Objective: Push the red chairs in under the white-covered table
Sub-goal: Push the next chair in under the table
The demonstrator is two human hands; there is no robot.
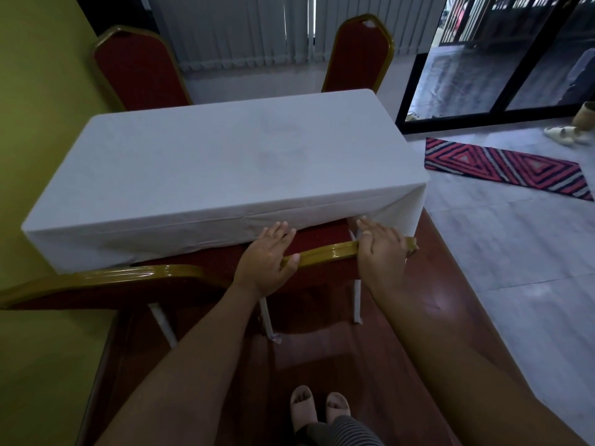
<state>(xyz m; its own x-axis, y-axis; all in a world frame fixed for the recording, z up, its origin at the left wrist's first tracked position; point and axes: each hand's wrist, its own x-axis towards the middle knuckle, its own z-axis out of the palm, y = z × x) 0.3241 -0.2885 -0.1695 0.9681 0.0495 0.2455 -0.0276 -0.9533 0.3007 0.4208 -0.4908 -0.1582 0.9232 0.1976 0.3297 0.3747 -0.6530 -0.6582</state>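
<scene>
The white-covered table (209,162) fills the middle of the view. A red chair with a gold frame (325,254) stands at its near right side, its seat partly under the cloth. My left hand (269,259) grips the left part of its top rail, thumb beneath the rail. My right hand (381,249) lies over the rail's right part. A second red chair (106,281) stands to the near left, its back close to the cloth. Two more red chairs (138,72) (359,53) stand at the far side with their backs above the tabletop.
A yellow-green wall (35,107) runs along the left. A patterned red mat (505,167) lies on the pale floor at the right, with slippers (565,135) near the glass door (489,59). My feet (318,410) stand on dark red floor behind the chair.
</scene>
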